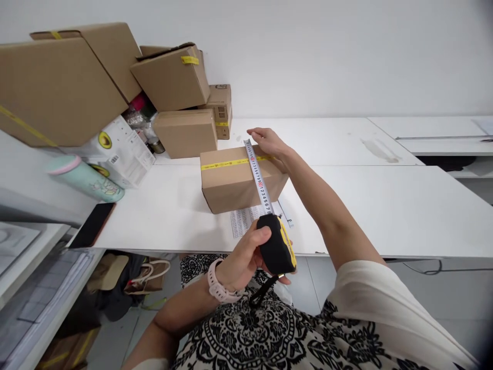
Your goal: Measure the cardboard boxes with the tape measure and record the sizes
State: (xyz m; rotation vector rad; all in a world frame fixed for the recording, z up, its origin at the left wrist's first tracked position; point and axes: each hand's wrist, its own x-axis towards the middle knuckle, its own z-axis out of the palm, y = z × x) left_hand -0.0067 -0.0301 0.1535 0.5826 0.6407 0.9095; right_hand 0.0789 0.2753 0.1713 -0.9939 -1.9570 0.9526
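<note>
My left hand (246,252) is closed around a black and yellow tape measure (275,246), thumb on its side, a black wrist strap (264,290) hanging below. The metal blade (258,177) extends away from me across the top of a small cardboard box (227,177) sealed with yellow tape. Its far end sticks up near the box's back edge. Beside that end, my right hand (268,141) reaches over the box's far right corner with fingers stretched leftward; its lower side is hidden. A printed sheet (244,220) lies partly under the box.
Several cardboard boxes (173,77) are stacked at the back left against the wall. A mint green bottle (84,177) leans by a white avocado-print carton (121,151). A dark phone (92,224) lies at the left corner of the white table (370,205).
</note>
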